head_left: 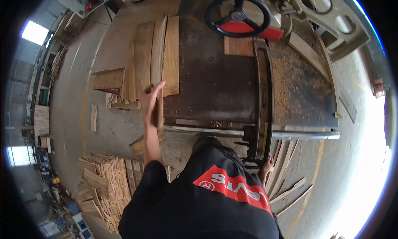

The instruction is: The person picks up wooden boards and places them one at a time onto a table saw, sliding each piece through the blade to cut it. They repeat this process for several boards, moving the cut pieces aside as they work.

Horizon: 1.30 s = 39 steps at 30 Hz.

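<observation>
Light is flooding the right-hand opening (pixel 369 148), burning it white; windows (pixel 35 32) are glaring at left. The rail (pixel 306 135) is glinting. The lens is curving the surroundings, black swallowing the corners.

boards (pixel 139 56) on table (pixel 207 85), left | fence (pixel 270 85) right | woodpile (pixel 108 183) apparently on floor (pixel 74 114)

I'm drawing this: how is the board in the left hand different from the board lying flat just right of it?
The held board seems to stand on edge, looking narrow; the flat board shows its broad face. The held board reaches nearer the person than the flat board does. Both are wood.
</observation>
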Each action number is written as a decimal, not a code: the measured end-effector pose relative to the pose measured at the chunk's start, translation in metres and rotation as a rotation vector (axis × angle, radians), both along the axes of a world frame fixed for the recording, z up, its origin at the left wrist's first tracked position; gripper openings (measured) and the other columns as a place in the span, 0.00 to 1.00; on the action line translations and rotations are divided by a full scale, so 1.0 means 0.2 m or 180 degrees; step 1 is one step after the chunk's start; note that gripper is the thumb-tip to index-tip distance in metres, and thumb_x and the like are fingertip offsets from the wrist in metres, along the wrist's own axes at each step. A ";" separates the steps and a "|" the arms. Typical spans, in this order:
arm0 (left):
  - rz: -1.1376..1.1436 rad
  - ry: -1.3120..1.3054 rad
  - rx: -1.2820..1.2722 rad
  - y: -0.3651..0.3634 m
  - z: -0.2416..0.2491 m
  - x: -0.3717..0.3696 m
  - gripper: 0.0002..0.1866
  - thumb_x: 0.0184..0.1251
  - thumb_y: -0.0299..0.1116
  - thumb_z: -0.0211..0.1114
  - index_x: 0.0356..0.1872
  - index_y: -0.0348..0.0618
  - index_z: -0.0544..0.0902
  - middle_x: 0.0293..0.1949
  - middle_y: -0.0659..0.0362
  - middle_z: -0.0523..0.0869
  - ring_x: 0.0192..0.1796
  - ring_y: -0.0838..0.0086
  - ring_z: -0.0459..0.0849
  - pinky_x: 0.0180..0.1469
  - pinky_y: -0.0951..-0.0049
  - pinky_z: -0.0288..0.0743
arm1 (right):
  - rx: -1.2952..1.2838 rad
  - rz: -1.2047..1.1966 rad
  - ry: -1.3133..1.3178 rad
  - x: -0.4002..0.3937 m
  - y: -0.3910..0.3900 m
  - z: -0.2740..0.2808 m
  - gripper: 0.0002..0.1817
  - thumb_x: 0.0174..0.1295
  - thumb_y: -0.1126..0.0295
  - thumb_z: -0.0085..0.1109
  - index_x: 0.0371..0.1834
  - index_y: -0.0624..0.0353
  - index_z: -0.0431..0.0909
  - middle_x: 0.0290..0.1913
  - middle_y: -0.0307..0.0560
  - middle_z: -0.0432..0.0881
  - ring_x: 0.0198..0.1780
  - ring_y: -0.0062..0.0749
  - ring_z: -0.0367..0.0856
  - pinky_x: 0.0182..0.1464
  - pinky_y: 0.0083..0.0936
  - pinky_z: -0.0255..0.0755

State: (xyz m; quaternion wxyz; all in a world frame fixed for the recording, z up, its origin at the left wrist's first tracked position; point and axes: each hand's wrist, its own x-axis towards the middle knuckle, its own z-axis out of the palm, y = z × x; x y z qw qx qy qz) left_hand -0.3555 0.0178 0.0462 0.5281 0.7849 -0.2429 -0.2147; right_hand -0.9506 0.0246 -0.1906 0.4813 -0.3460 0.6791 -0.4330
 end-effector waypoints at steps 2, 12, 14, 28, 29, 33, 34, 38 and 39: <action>-0.1089 0.2463 -0.1246 0.13 -0.10 -0.14 0.54 0.57 0.71 0.72 0.69 0.29 0.75 0.57 0.38 0.85 0.55 0.47 0.88 0.64 0.46 0.80 | 0.0066 0.0068 -0.0114 -0.03 -0.01 -0.02 0.18 0.80 0.57 0.59 0.34 0.58 0.82 0.26 0.27 0.66 0.30 0.13 0.62 0.32 0.20 0.59; -0.1274 0.4533 -0.2066 -0.01 -0.34 -1.20 0.56 0.63 0.69 0.70 0.80 0.37 0.64 0.74 0.41 0.72 0.73 0.56 0.75 0.70 0.54 0.73 | -0.0035 0.0605 -0.0333 0.03 -0.06 0.13 0.24 0.81 0.52 0.56 0.44 0.64 0.88 0.30 0.40 0.87 0.31 0.19 0.82 0.33 0.19 0.72; -0.0465 0.2737 -0.0450 0.02 -0.44 -0.97 0.48 0.65 0.66 0.70 0.75 0.38 0.74 0.69 0.44 0.81 0.68 0.62 0.82 0.67 0.59 0.77 | 0.0048 0.0890 -0.0274 0.03 -0.06 0.17 0.25 0.82 0.51 0.55 0.44 0.64 0.89 0.27 0.40 0.87 0.31 0.20 0.83 0.34 0.20 0.73; -0.1109 -0.2997 0.0778 -0.12 -0.54 -1.51 0.61 0.63 0.71 0.70 0.79 0.24 0.60 0.78 0.26 0.59 0.83 0.36 0.56 0.82 0.35 0.50 | -0.0343 0.1068 -0.0417 0.01 -0.10 0.07 0.35 0.84 0.46 0.46 0.28 0.65 0.85 0.24 0.39 0.81 0.27 0.20 0.74 0.33 0.24 0.66; -0.1105 -0.2982 0.0741 -0.13 -0.55 -1.50 0.61 0.64 0.71 0.69 0.79 0.24 0.60 0.78 0.26 0.59 0.83 0.36 0.56 0.82 0.36 0.51 | -0.0437 0.1002 -0.0451 0.02 -0.09 0.07 0.35 0.84 0.47 0.46 0.27 0.65 0.85 0.23 0.39 0.81 0.26 0.21 0.73 0.32 0.25 0.66; -0.1072 -0.3057 0.0674 -0.24 -0.56 -1.44 0.61 0.64 0.71 0.68 0.79 0.23 0.60 0.78 0.25 0.60 0.83 0.34 0.57 0.83 0.39 0.52 | -0.0474 0.0855 -0.0366 0.05 -0.10 0.06 0.37 0.84 0.47 0.44 0.22 0.64 0.84 0.17 0.37 0.74 0.23 0.22 0.70 0.30 0.26 0.62; -0.1054 -0.3079 0.0693 -0.27 -0.57 -1.43 0.61 0.65 0.71 0.68 0.79 0.23 0.60 0.77 0.24 0.60 0.82 0.34 0.57 0.83 0.39 0.52 | -0.0448 0.0913 -0.0330 0.05 -0.09 0.06 0.37 0.83 0.46 0.45 0.22 0.63 0.83 0.18 0.37 0.74 0.23 0.21 0.68 0.30 0.27 0.61; -0.1080 -0.3079 0.0599 -0.39 -0.58 -1.35 0.61 0.65 0.71 0.68 0.78 0.21 0.59 0.76 0.22 0.60 0.82 0.31 0.57 0.83 0.40 0.53 | -0.0333 0.1048 -0.0212 0.05 -0.08 0.17 0.37 0.83 0.46 0.45 0.21 0.63 0.83 0.19 0.35 0.72 0.24 0.20 0.65 0.31 0.26 0.57; -0.1087 -0.3094 0.0581 -0.43 -0.58 -1.33 0.60 0.66 0.70 0.68 0.78 0.22 0.59 0.76 0.22 0.61 0.81 0.31 0.57 0.83 0.39 0.53 | -0.0300 0.1054 -0.0193 0.06 -0.09 0.19 0.37 0.83 0.46 0.45 0.22 0.63 0.84 0.19 0.35 0.71 0.25 0.20 0.65 0.31 0.26 0.57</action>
